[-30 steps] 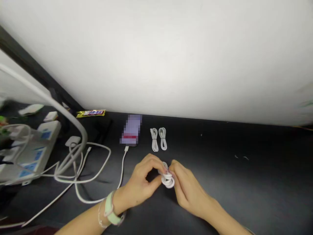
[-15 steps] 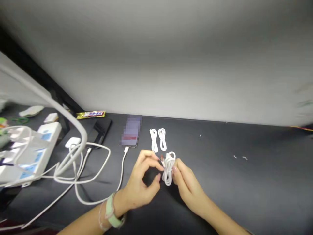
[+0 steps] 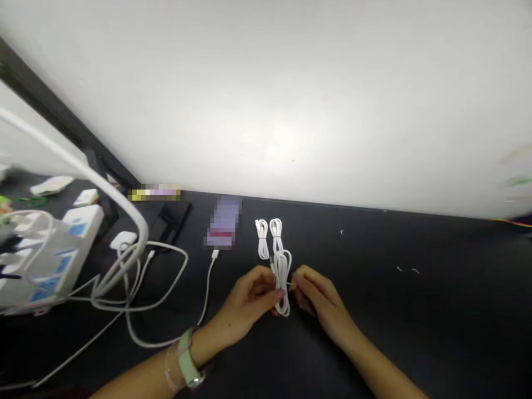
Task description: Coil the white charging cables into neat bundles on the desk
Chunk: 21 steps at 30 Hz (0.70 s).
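Note:
A coiled white charging cable point(image 3: 282, 271) is pinched between the thumb and fingers of my left hand point(image 3: 245, 302), held just above the dark desk. From the coil's right side a short thin white tie point(image 3: 290, 284) sticks out, and the closed fingertips of my right hand point(image 3: 318, 296) grip its end. Beyond the coil lie two more white cables, one bundled cable point(image 3: 262, 239) on the left and another bundled cable point(image 3: 276, 235) beside it. The held coil partly overlaps the lower end of the second bundle.
A phone point(image 3: 222, 221) with a white cable plugged in lies to the left. Farther left are a black object point(image 3: 172, 221), a blurred yellow packet point(image 3: 153, 193), looping white cords point(image 3: 166, 305) and a power strip point(image 3: 70, 255). Small white scraps point(image 3: 415, 271) lie on the right.
My left hand has closed on the coiled cable. My right hand has let go of the coil and pinches the tie, slightly to the right. The picture has brightened.

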Available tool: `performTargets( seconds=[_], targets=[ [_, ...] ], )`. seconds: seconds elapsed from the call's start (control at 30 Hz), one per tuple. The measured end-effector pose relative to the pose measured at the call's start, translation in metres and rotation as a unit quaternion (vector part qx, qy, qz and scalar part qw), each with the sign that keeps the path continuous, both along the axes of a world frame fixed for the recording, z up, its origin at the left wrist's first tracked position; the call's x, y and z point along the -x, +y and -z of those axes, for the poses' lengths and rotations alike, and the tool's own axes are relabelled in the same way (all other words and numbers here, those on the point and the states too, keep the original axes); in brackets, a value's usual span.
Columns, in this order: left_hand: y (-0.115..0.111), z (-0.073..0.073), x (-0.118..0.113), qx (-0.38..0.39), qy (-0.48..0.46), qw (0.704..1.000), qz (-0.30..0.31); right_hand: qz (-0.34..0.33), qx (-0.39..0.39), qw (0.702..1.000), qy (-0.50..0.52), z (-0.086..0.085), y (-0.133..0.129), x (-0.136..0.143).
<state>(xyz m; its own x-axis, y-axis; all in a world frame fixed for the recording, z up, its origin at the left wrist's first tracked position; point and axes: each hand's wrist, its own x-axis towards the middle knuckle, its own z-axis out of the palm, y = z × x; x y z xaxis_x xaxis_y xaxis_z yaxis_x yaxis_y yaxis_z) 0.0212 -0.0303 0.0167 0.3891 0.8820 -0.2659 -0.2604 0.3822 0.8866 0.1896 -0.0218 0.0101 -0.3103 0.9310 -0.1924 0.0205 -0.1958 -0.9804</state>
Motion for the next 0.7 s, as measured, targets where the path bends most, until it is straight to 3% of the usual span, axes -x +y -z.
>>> performTargets(
  seconds=[0.17,0.27,0.33,0.47,0.5,0.57,0.63,0.7],
  targets=[
    [0.002,0.000,0.001,0.020,0.000,1.000,-0.004,0.040,-0.030,0.996,-0.075,-0.006,0.008,-0.003],
    [0.003,0.002,0.001,0.026,0.008,1.000,-0.009,0.107,-0.060,0.985,-0.124,-0.005,0.016,-0.014],
    [0.003,0.003,0.001,0.028,0.006,1.000,-0.009,0.176,-0.087,0.968,-0.154,-0.002,0.022,-0.025],
    [0.002,0.006,0.001,0.027,0.006,1.000,-0.015,0.283,-0.176,0.908,-0.254,0.000,0.029,-0.042],
    [0.002,0.006,0.001,0.026,0.009,0.999,-0.017,0.278,-0.189,0.903,-0.267,-0.002,0.028,-0.042],
    [0.002,0.007,0.001,0.025,0.015,0.999,-0.024,0.202,-0.182,0.926,-0.262,-0.008,0.021,-0.036],
    [0.004,0.008,0.002,0.022,0.023,0.999,-0.030,0.033,-0.126,0.963,-0.238,-0.013,0.012,-0.024],
    [0.006,0.008,0.002,0.016,0.030,0.999,-0.040,-0.094,-0.079,0.972,-0.202,-0.015,0.002,-0.011]
  ],
)
